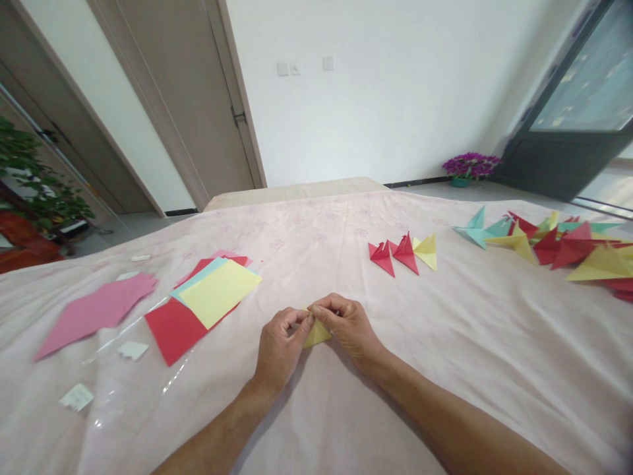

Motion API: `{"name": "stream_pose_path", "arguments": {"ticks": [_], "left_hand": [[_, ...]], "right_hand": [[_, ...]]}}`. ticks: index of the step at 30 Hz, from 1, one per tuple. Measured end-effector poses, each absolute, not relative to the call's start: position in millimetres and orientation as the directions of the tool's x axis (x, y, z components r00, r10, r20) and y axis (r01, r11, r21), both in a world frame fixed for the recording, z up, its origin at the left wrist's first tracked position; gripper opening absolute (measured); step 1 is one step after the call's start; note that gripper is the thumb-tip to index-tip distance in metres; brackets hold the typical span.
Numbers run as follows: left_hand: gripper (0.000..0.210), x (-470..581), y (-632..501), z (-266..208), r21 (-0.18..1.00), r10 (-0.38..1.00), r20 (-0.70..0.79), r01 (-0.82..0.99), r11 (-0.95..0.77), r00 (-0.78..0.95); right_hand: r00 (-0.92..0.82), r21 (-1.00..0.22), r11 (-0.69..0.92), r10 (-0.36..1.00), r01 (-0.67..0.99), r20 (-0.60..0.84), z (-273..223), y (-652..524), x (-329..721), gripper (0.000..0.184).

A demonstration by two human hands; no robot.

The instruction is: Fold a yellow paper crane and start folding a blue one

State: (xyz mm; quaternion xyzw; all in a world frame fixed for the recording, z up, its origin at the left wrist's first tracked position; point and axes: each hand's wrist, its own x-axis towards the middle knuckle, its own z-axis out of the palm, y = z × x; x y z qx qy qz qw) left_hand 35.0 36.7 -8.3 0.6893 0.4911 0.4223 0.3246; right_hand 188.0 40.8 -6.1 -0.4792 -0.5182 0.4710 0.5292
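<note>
On our bench (306, 270), well inside the far edge, we're pinching yellow paper (316, 335) between left hand (277, 343) and right hand (352, 331).

held yellow piece (317, 336): matt paper | wrapper (143, 379): glossy plastic | tablecloth (465, 330): creased cloth

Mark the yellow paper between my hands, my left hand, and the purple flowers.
Yellow paper (317, 335): head view, lower part.
Left hand (280, 343): head view, back of hand.
Purple flowers (471, 165): head view, middle of blooms.
</note>
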Motion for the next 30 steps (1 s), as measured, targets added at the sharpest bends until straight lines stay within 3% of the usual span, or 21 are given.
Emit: {"name": "stream_pose_path", "arguments": {"ticks": [13,18,22,25,30], "left_hand": [[0.03,36.4,35.7,-7.7,0.842,0.953,0.251,0.448,-0.3,0.168],[0.024,38.4,34.3,-5.4,0.802,0.941,0.289,0.492,-0.339,0.176],[0.017,37.4,31.6,-7.7,0.735,0.916,0.349,0.55,-0.397,0.196],[0.005,34.7,22.9,-7.1,0.624,0.84,0.443,0.566,-0.539,0.312],[0.031,26.4,1.8,-3.5,0.445,0.686,0.466,0.523,-0.727,0.558]], "right_hand": [[0.008,-0.912,0.249,0.964,0.327,0.266,-6.6,36.5,183.8,0.013],[0.01,-0.885,0.299,0.946,0.357,0.324,-7.5,35.3,181.9,0.014],[-0.026,-0.945,0.229,0.973,0.232,0.229,-1.9,35.6,185.4,0.019],[0.011,-0.972,0.163,0.986,0.172,0.167,2.4,35.4,192.4,0.028],[0.036,-0.946,0.151,0.985,0.287,0.168,-2.0,32.1,204.0,0.017]]}}
